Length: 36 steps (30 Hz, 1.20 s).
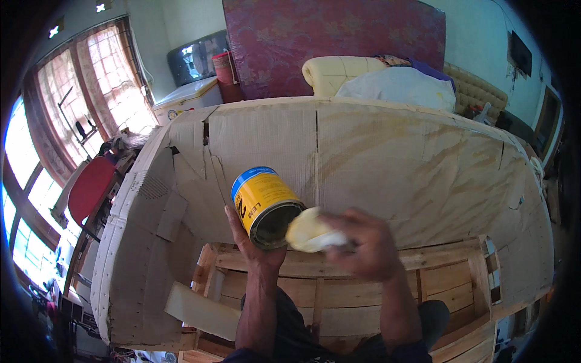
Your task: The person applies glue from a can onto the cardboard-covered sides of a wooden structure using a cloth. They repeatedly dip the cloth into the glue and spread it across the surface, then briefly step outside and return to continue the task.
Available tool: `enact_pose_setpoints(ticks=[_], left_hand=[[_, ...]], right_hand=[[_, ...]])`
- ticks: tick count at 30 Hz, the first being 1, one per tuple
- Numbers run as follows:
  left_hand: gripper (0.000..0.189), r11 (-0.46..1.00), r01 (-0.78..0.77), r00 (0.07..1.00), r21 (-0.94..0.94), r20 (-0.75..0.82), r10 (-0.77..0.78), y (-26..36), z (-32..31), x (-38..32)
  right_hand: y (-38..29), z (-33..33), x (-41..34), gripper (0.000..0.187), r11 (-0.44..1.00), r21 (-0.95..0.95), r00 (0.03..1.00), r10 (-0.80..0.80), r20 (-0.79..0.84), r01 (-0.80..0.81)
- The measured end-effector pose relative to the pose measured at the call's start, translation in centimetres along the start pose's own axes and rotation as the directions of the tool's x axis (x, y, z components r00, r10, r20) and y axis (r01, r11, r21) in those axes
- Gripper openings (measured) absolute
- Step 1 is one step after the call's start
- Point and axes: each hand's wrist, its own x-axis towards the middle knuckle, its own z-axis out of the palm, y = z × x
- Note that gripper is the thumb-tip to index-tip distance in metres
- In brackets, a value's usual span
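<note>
My left hand (258, 249) grips a yellow and blue metal glue can (268, 199) from below, tilted so its open mouth faces me and to the right. A dark inside shows in the mouth. Just right of the rim, my right hand (367, 245) holds a pale yellow foam piece (311, 229), blurred, with a whitish part by the fingers. Beyond both hands stands the inner back of a sofa frame, lined with cardboard (381, 168), its right part streaked with brownish stains.
Wooden slats (354, 292) of the seat frame lie below my arms. A pale flat piece (204, 311) rests at the lower left of the frame. A red chair (91, 188) stands at the left. Behind the frame are a rolled cream pad (340, 75) and an upright maroon mattress (336, 41).
</note>
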Motion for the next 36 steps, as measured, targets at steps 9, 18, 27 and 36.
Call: enact_pose_setpoints(ticks=[9,18,27,36], left_hand=[[0.061,0.791,-0.283,0.949,0.542,0.042,0.311,-3.7,0.4,-0.7],[0.063,0.868,-0.19,0.981,0.46,0.127,0.148,-3.4,0.0,0.0],[0.06,0.903,-0.268,0.909,0.335,-0.224,0.353,0.8,-2.1,2.6],[0.058,0.868,-0.254,0.922,0.427,-0.164,0.351,4.6,-1.9,0.2]], right_hand=[[2.4,10.8,-1.0,0.022,0.925,-0.351,0.987,0.158,0.013,-0.144],[4.7,10.3,-3.2,0.024,0.291,0.864,0.886,0.351,0.303,-0.411],[9.5,8.0,-5.9,0.02,-0.448,0.842,0.724,0.467,0.507,-0.3],[25.7,-5.2,0.6,0.024,0.876,0.19,0.423,0.392,-0.817,-0.443]])
